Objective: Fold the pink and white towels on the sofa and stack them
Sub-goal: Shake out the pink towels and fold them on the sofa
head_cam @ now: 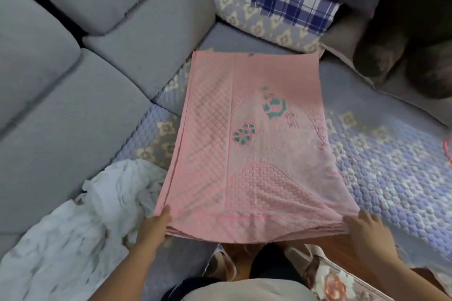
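— What am I seeing nearest the camera?

— I'm seeing the left hand pinching the near left corner of the pink towel, thumb on top. The right hand is gripping the near right corner, fingers curling under the layered edge.

— Where is the towel lying?

— It's lying folded in layers on the quilted sofa cover, stretching away from me, its near edge hanging over the seat front. I'm seeing green flowers woven into it.

— And the other one?

— The white towel is lying crumpled at near left, just beside the pink one.

— Farther off?

— Grey back cushions are running along the left, and a blue checked pillow is resting at the far end.
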`<act>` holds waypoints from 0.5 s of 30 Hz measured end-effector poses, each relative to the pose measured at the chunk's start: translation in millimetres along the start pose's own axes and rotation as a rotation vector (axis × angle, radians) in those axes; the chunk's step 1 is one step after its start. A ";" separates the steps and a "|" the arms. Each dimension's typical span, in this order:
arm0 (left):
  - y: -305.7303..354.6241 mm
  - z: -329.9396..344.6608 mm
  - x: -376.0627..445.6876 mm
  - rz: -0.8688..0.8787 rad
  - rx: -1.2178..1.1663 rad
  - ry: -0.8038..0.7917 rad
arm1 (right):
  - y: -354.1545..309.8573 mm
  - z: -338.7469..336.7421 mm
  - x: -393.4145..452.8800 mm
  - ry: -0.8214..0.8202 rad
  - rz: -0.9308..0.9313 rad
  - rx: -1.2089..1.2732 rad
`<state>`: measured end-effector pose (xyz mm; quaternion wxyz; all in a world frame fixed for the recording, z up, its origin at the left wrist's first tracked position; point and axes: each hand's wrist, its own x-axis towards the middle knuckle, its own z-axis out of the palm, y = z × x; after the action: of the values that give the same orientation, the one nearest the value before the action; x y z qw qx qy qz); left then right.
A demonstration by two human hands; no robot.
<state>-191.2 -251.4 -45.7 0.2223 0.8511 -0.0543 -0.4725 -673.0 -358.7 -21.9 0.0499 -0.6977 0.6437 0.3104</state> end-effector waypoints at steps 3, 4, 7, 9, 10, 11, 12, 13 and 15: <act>6.6 11.0 3.2 0.127 0.134 0.095 | -2.9 -6.7 18.6 -0.052 -0.088 -0.041; 5.9 17.4 4.3 0.157 0.138 0.104 | -2.9 -4.8 25.7 -0.117 -0.109 -0.050; 1.1 35.3 -7.7 0.160 -0.084 0.028 | -23.1 -3.6 51.7 -0.429 -0.198 -0.038; -4.1 43.5 -13.4 0.143 -0.212 0.000 | -65.3 -6.0 67.9 -0.541 -0.337 0.031; -10.9 48.4 -12.9 0.124 -0.292 -0.018 | -94.1 -13.2 69.2 -0.529 -0.413 0.138; -13.9 52.7 -16.8 0.090 -0.367 -0.040 | -125.6 -23.4 65.2 -0.488 -0.491 0.272; -16.5 58.3 -20.5 0.044 -0.435 -0.061 | -158.0 -36.7 56.1 -0.450 -0.578 0.403; -16.3 63.5 -27.4 -0.014 -0.483 -0.090 | -189.9 -51.9 42.2 -0.454 -0.639 0.538; -19.4 74.4 -36.5 -0.083 -0.572 -0.151 | -239.7 -75.8 10.2 -0.545 -0.675 0.788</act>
<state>-275.2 -247.3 -59.5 0.4290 0.7177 0.0994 -0.5394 -422.6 -363.2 -45.2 0.5656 -0.6879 0.4165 0.1828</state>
